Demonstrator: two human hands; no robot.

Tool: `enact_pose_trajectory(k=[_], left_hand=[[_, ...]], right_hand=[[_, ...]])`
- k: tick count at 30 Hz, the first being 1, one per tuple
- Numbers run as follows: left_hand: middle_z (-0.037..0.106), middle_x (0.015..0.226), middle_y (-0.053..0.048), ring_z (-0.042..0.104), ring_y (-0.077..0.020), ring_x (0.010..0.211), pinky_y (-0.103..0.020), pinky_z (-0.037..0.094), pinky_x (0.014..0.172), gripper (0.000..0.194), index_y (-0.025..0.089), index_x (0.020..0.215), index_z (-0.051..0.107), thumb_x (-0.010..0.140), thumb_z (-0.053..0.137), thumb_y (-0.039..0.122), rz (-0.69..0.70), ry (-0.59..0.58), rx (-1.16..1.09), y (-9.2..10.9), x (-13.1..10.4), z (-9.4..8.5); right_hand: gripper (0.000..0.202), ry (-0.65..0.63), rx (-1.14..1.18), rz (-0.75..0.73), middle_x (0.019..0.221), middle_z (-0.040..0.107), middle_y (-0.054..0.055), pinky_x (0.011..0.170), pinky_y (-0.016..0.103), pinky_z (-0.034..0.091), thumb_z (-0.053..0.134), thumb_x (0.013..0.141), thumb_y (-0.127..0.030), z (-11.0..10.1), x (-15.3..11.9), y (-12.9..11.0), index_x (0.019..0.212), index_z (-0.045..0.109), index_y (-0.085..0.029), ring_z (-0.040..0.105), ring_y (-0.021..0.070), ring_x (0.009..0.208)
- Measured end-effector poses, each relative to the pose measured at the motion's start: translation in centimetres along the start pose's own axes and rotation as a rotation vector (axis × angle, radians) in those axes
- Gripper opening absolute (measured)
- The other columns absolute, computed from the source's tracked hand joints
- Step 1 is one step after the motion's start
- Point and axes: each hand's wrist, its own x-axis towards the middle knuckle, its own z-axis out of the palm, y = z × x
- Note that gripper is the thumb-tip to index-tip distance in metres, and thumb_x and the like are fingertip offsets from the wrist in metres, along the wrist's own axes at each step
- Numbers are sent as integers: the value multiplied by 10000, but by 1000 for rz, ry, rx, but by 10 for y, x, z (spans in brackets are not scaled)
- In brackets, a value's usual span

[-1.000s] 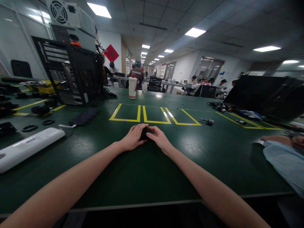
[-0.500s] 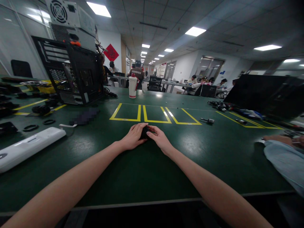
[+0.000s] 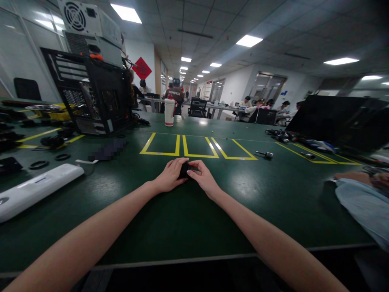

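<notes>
Between my two hands is a small black object (image 3: 184,170), low over the green table (image 3: 188,219). Its kind cannot be made out, as fingers cover much of it. My left hand (image 3: 170,175) wraps it from the left, with the fingers over its far side. From the right, my right hand (image 3: 203,177) pinches it, thumb on the near side and fingertips at its top. Just beyond my hands are yellow tape outlines (image 3: 200,155) on the tabletop.
At left stand a black computer case (image 3: 91,89) and a long white device (image 3: 39,188) near black rings (image 3: 39,164). A white cup (image 3: 169,111) is behind the tape. A black-tipped metal tool (image 3: 268,155) lies right; another person's sleeve (image 3: 361,198) reaches in there.
My hands and the black object stay almost in place. The other person's sleeved arm at the right has shifted slightly leftward.
</notes>
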Motion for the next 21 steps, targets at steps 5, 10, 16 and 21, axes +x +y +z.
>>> enact_pose_trajectory(k=[5, 10, 16, 21], left_hand=[[378, 1252, -92, 356, -238, 1182, -463, 265, 992, 636, 236, 1259, 186, 743, 556, 258, -4, 2, -4, -1, 0, 1], [378, 1252, -94, 351, -237, 1186, -463, 261, 994, 635, 235, 1259, 186, 743, 557, 254, 5, 0, -5, -1, 0, 1], [384, 1246, -99, 353, -238, 1185, -467, 253, 997, 622, 228, 1255, 200, 746, 556, 259, 5, 4, -17, -1, 0, 0], [383, 1250, -100, 351, -240, 1189, -468, 256, 996, 637, 231, 1260, 194, 741, 564, 258, 3, 3, -21, -1, 0, 1]], right_hand=[[346, -23, 5, 61, 1105, 538, 47, 927, 356, 371, 584, 694, -245, -2, 3, 3, 1032, 522, -205, 522, 159, 988], [317, -40, 45, 60, 1045, 539, 26, 883, 334, 407, 602, 678, -233, 0, 0, 0, 980, 508, -212, 534, 153, 963], [217, -24, 3, 31, 1015, 530, 19, 874, 326, 400, 556, 721, -263, 1, -2, -2, 927, 514, -214, 519, 141, 951], [275, -9, -21, 26, 1057, 535, 30, 896, 331, 383, 555, 722, -257, -1, 1, 1, 992, 521, -218, 488, 151, 1007]])
